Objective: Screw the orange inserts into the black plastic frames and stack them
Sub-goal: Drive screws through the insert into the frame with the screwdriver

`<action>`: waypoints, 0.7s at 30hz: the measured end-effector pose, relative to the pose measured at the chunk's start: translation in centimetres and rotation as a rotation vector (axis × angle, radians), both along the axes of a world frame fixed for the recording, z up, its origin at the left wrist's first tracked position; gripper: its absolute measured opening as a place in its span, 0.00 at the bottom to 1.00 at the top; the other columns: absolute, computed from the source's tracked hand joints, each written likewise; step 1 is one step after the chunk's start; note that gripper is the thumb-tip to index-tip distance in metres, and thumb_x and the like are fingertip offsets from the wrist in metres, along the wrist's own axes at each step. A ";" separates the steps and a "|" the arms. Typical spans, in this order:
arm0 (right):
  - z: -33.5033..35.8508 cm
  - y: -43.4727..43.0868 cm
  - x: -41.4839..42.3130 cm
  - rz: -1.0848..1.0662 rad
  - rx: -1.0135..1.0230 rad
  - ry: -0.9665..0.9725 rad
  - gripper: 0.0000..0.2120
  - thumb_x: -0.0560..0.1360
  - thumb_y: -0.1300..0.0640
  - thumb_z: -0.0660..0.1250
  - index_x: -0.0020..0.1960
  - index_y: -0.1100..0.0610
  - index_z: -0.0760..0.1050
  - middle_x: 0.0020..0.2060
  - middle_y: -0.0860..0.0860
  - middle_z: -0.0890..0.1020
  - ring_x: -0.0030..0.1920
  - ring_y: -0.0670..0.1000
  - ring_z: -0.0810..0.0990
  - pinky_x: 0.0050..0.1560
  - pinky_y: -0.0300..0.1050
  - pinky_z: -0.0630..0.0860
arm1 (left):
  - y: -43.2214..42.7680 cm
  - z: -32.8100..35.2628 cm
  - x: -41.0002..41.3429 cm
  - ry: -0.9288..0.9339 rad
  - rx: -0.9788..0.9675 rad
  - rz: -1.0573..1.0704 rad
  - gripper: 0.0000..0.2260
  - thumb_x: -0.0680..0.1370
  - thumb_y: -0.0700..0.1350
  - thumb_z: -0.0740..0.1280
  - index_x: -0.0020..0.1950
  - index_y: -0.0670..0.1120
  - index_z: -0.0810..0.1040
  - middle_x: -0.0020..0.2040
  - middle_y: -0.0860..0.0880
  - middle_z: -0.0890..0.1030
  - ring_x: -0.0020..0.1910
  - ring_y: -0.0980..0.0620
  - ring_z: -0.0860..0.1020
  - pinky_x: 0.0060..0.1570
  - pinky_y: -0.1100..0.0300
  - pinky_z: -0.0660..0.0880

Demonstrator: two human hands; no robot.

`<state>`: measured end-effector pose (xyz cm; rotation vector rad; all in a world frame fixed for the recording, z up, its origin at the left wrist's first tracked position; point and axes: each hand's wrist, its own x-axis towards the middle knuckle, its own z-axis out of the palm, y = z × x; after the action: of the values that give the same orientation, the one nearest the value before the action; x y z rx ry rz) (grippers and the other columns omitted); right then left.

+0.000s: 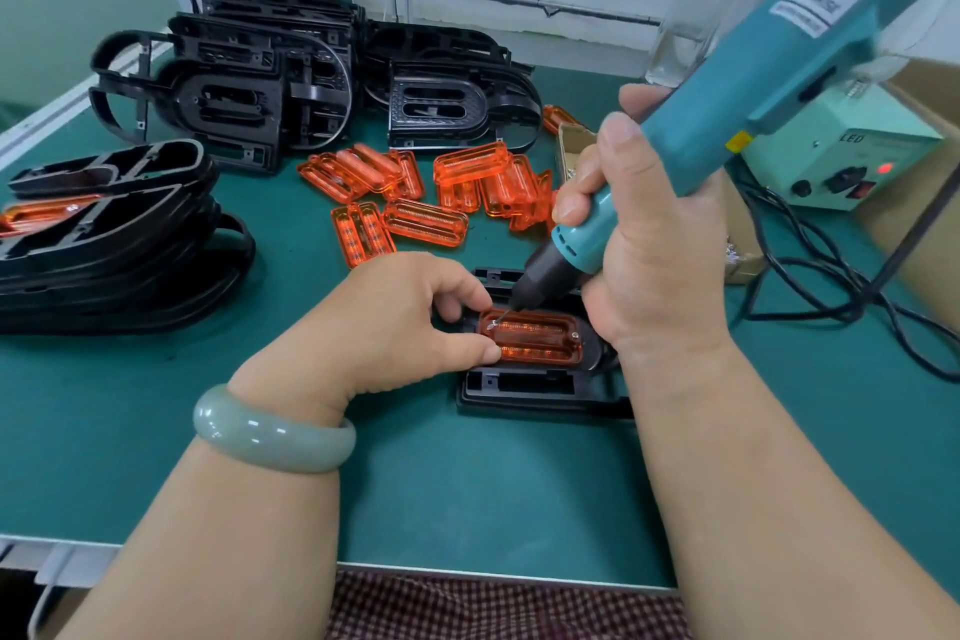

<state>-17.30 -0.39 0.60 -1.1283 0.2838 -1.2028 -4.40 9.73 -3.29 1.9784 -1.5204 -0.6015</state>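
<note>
A black plastic frame (524, 387) lies on the green mat in front of me, with an orange insert (535, 343) seated in it. My right hand (649, 244) grips a teal electric screwdriver (727, 114), tilted, its bit on a screw at the insert's upper left corner. My left hand (410, 322) holds the insert's left end, thumb and fingers pinching it beside the bit. Another screw shows at the insert's right end. Loose orange inserts (415, 192) lie in a heap beyond. At the left stands a stack of frames with inserts (104, 234).
A pile of bare black frames (291, 83) fills the back of the mat. A cardboard box with screws (737, 244) and a pale green power unit (841, 156) with black cables (831, 286) stand at the right. A glass bottle (696, 5) stands behind.
</note>
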 end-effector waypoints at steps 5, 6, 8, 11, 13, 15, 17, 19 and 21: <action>0.8 0.4 1.2 0.114 -0.127 0.094 0.08 0.74 0.63 0.65 0.52 0.57 0.70 0.27 0.50 0.72 0.24 0.48 0.70 0.30 0.41 0.69 | 0.0 0.1 -0.1 -0.003 0.008 -0.028 0.14 0.65 0.57 0.75 0.47 0.68 0.76 0.39 0.58 0.75 0.37 0.61 0.72 0.39 0.64 0.66; 1.0 0.4 1.4 0.165 -0.159 0.114 0.08 0.74 0.63 0.65 0.52 0.57 0.71 0.26 0.51 0.71 0.24 0.49 0.70 0.29 0.41 0.69 | 0.0 0.2 -0.2 -0.001 0.004 -0.037 0.13 0.65 0.56 0.75 0.43 0.71 0.75 0.39 0.58 0.75 0.37 0.61 0.71 0.39 0.64 0.66; 1.4 0.6 2.0 0.275 -0.229 0.163 0.09 0.74 0.64 0.66 0.52 0.57 0.72 0.25 0.50 0.71 0.23 0.49 0.69 0.29 0.40 0.69 | 0.0 0.5 -0.3 -0.016 -0.014 -0.044 0.16 0.65 0.56 0.75 0.32 0.76 0.71 0.39 0.58 0.75 0.36 0.61 0.71 0.37 0.65 0.66; 1.7 0.7 2.6 0.377 -0.275 0.198 0.09 0.74 0.64 0.66 0.52 0.55 0.73 0.28 0.51 0.72 0.23 0.48 0.69 0.29 0.39 0.69 | 0.0 0.6 -0.5 -0.035 -0.040 -0.021 0.18 0.64 0.57 0.76 0.32 0.78 0.69 0.36 0.57 0.74 0.35 0.62 0.71 0.34 0.67 0.64; 1.6 0.6 2.6 0.373 -0.247 0.184 0.09 0.74 0.64 0.66 0.52 0.55 0.73 0.28 0.52 0.71 0.23 0.48 0.69 0.28 0.38 0.68 | -0.1 0.4 -0.4 -0.017 -0.027 -0.020 0.14 0.64 0.57 0.76 0.30 0.73 0.72 0.36 0.57 0.74 0.34 0.63 0.71 0.34 0.67 0.64; 1.5 0.4 2.5 0.360 -0.211 0.160 0.09 0.74 0.64 0.64 0.53 0.57 0.72 0.26 0.49 0.72 0.23 0.47 0.69 0.28 0.38 0.68 | -0.1 0.3 -0.3 -0.005 -0.013 -0.021 0.12 0.64 0.57 0.76 0.32 0.70 0.73 0.38 0.58 0.74 0.35 0.62 0.71 0.35 0.67 0.64; 1.5 0.3 2.3 0.355 -0.197 0.146 0.09 0.74 0.64 0.64 0.53 0.58 0.72 0.26 0.46 0.73 0.23 0.46 0.69 0.28 0.39 0.67 | -0.2 0.2 -0.2 0.001 -0.013 -0.014 0.12 0.64 0.58 0.76 0.34 0.70 0.73 0.38 0.58 0.74 0.35 0.62 0.71 0.36 0.67 0.64; 1.5 0.3 2.2 0.347 -0.202 0.144 0.08 0.74 0.65 0.63 0.52 0.58 0.71 0.26 0.46 0.73 0.22 0.46 0.68 0.28 0.39 0.67 | -0.2 0.3 -0.3 0.007 -0.014 -0.019 0.12 0.64 0.58 0.75 0.36 0.69 0.73 0.38 0.57 0.74 0.35 0.62 0.71 0.36 0.67 0.64; 1.5 0.4 2.1 0.336 -0.209 0.146 0.08 0.73 0.67 0.62 0.49 0.58 0.71 0.25 0.47 0.71 0.21 0.47 0.67 0.28 0.39 0.67 | -0.2 0.3 -0.3 0.008 -0.018 -0.029 0.11 0.64 0.58 0.75 0.37 0.69 0.74 0.38 0.57 0.74 0.34 0.63 0.71 0.36 0.67 0.64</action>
<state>-15.20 0.04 2.07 -1.3870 0.0740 -0.8677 -4.74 9.53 -3.00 1.9411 -1.5462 -0.6045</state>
